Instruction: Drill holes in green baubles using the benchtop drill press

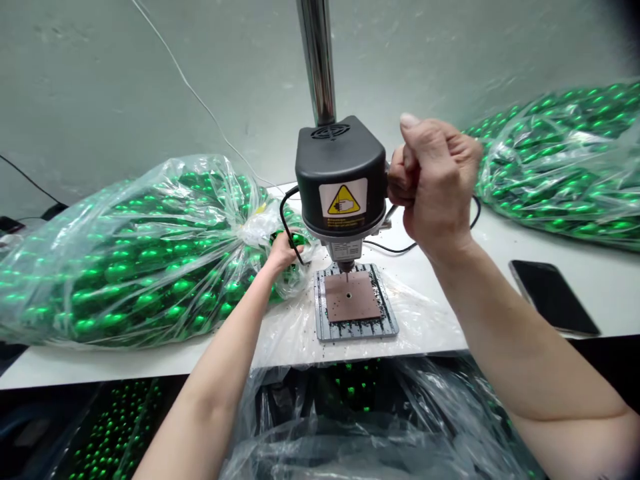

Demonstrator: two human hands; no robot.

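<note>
My right hand (437, 180) is closed in a fist at the right side of a small black bench drill press (340, 167), gripping its feed lever, which the fingers mostly cover. Below the motor housing, the thin drill bit (347, 276) points down at a brown square pad (357, 303) with a small dark-rimmed hole. The pad lies on the slotted grey base plate (323, 327). At the left, my left hand (284, 250) reaches into the gathered mouth of a clear plastic bag (165, 247) full of shiny green balls. Green balls show beside its fingers, which are partly hidden.
Dark crumbs lie scattered over the pad and base. Another bag of green balls (565, 160) sits at the back right, with a black phone (554, 297) in front. Clear plastic sheeting (360, 440) hangs below the white table's front edge. A chrome column (317, 67) rises behind.
</note>
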